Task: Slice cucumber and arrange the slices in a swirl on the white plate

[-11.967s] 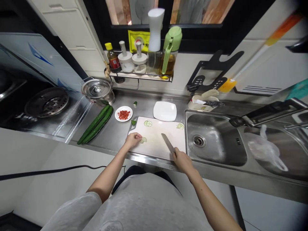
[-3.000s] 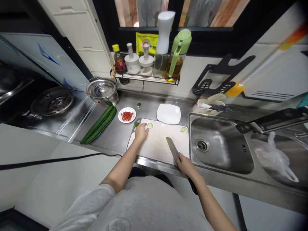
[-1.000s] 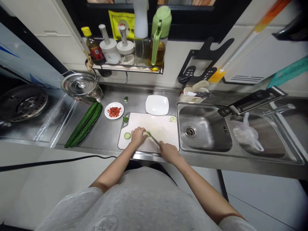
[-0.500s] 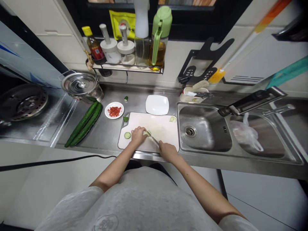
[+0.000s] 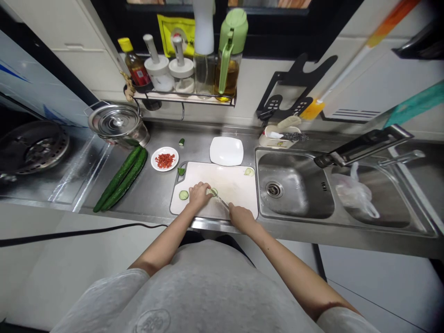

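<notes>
**Slicing cucumber at the board**

At lower centre of the frame, the left hand (image 5: 198, 195) pinches a cucumber piece (image 5: 212, 191) flat on the cutting board (image 5: 232, 182); the right hand (image 5: 240, 217) is clenched on the knife (image 5: 222, 201). Wet, slippery and easily bruised, the piece probably wants fingertips curled behind the blade. Above left, a small dish (image 5: 165, 159) holds chopped red chilli; the white plate (image 5: 226, 151) looks bare.

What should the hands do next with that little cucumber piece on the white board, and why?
Probably press the knife down through the cucumber slices. The left hand pins them on the cutting board, fingers beside the blade, and the right hand grips the handle with the edge right at them.
</notes>
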### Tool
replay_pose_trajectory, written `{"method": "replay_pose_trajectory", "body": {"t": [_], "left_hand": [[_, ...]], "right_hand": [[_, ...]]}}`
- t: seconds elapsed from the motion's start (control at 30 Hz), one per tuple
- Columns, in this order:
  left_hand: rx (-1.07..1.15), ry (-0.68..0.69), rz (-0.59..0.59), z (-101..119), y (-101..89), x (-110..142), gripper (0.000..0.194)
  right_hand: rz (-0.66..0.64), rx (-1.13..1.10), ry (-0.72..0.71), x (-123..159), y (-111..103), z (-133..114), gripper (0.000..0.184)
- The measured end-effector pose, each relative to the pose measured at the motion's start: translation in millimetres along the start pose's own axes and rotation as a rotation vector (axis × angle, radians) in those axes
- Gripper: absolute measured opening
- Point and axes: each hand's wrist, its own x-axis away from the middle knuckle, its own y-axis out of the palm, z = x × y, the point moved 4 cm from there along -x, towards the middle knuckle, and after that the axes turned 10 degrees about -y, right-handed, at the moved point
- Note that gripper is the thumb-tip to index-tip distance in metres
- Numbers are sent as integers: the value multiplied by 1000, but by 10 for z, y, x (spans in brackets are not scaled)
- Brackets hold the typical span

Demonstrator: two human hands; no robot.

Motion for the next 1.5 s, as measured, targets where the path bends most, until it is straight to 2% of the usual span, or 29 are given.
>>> {"method": "replay_pose_trajectory", "body": {"t": [0.27,0.43,0.6,0.83,1.03,1.23,1.37,1.5], "left_hand": [[-1,-8,-5,7,-4,6,29],[7,3,2,8,-7,7,28],[8,16,7,17,-25,17,26],[-3,14,11,37,-36,43,27],[-40,17,57,93,-15,61,37],[-38,18,14,135,23,10,29],[7,-8,-9,143,32,-25,25],[83,-21,-42,146,53,-36,24]], "right_hand": [[18,-28,16,-7,62,39,27],[0,-43,1,9,10,32,26],[-30,-34,4,103,-21,71,26],[-38,-45,17,292,64,102,28],[-36,-54,26,314,104,107,26],[58,-99,9,303,258,208,24],[151,-172,56,310,383,295,25],[208,-223,98,301,420,363,25]]}}
